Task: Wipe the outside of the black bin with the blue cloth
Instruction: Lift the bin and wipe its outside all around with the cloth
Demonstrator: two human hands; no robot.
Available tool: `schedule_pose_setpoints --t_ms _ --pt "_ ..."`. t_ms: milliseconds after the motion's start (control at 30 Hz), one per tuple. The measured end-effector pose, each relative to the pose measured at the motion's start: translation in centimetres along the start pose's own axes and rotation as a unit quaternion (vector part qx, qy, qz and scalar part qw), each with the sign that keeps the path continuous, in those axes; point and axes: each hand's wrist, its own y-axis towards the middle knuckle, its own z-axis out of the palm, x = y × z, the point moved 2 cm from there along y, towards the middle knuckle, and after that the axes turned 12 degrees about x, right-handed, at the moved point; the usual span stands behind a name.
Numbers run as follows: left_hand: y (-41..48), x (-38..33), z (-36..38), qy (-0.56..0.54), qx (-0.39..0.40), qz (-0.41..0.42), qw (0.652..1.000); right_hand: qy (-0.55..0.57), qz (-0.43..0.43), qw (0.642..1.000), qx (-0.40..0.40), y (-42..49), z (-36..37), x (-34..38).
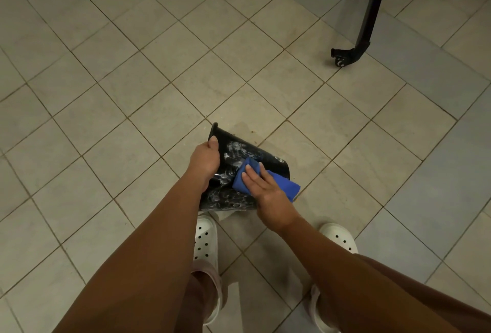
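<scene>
The black bin lies tipped on its side on the tiled floor just ahead of my feet, its outer wall streaked with white soapy smears. My left hand grips the bin's rim at the upper left and holds it steady. My right hand presses the folded blue cloth flat against the bin's side, fingers spread over the cloth. Part of the cloth sticks out to the right past my hand. The bin's lower wall is partly hidden by my left forearm.
Beige floor tiles stretch all around. A black furniture leg with a small castor stands at the upper right. My two white perforated clogs are planted right below the bin. A few brown crumbs lie beyond the bin.
</scene>
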Motion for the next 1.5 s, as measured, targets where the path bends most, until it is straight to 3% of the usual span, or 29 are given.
schedule_pose_setpoints --t_ms 267,500,700,967,1167,1267,1400,1500 --pt "0.0 -0.1 0.2 -0.009 0.000 -0.005 1.000 0.015 0.053 0.998 0.017 0.4 -0.2 0.1" --pt "0.2 0.2 -0.1 -0.033 0.013 -0.022 0.999 -0.043 -0.053 0.997 0.042 0.4 -0.2 0.8" --pt "0.1 -0.1 0.0 -0.053 0.029 -0.031 0.998 0.015 0.059 0.998 0.029 1.2 -0.6 0.8" --pt "0.2 0.1 0.1 -0.073 0.032 -0.036 0.996 -0.028 -0.082 0.996 0.035 0.5 -0.3 1.6" --pt "0.1 -0.4 0.2 -0.071 0.034 -0.032 0.996 0.033 0.043 0.997 0.060 2.2 -1.2 1.2" --pt "0.1 -0.5 0.2 -0.065 0.034 -0.029 0.997 0.018 0.010 1.000 0.022 0.7 -1.0 1.4" --pt "0.1 -0.1 0.0 -0.074 0.044 -0.034 0.996 0.000 -0.085 0.995 0.044 0.0 -0.6 1.9" --pt "0.0 -0.5 0.3 -0.070 0.053 -0.025 0.996 -0.001 -0.102 0.993 0.053 1.4 -1.0 2.2"
